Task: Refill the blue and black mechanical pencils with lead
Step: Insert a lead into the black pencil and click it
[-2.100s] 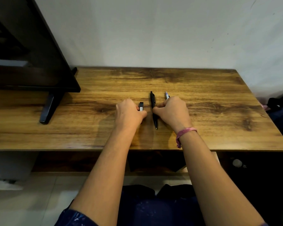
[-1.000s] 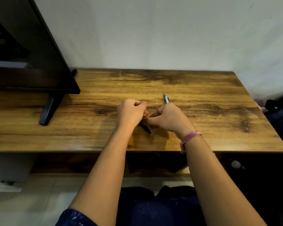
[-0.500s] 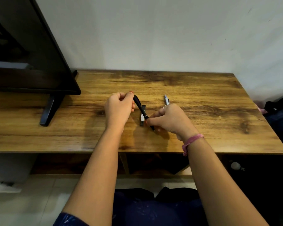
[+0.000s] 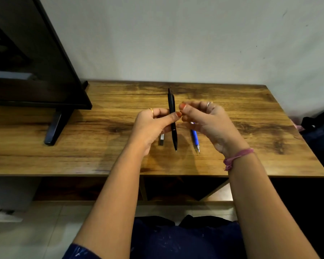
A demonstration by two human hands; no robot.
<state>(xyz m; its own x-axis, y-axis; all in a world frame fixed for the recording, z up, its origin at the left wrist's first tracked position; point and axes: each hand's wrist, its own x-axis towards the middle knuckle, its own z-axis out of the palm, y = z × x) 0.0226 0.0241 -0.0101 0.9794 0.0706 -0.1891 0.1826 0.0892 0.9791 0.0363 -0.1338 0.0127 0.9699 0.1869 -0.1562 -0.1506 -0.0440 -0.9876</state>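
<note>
My left hand (image 4: 151,126) grips the black mechanical pencil (image 4: 172,116) around its middle and holds it above the table, tip pointing towards me. My right hand (image 4: 208,122) hovers just right of the pencil with thumb and forefinger pinched together; I cannot tell whether anything small is between them. The blue mechanical pencil (image 4: 195,136) lies on the wooden table (image 4: 251,139) under my right hand, its upper end hidden by the palm. A small dark lead case (image 4: 161,140) lies on the table below my left hand, partly covered by it.
A dark monitor (image 4: 36,71) on a black foot (image 4: 53,128) stands at the table's left end. A white wall runs behind the table. Dark bags (image 4: 320,126) sit past the table's right edge. Open shelves lie under the tabletop.
My left hand has lifted the black pencil off the table and turned it nearly lengthwise. My right hand let go of its lower end and rose beside it, uncovering the blue pencil.
</note>
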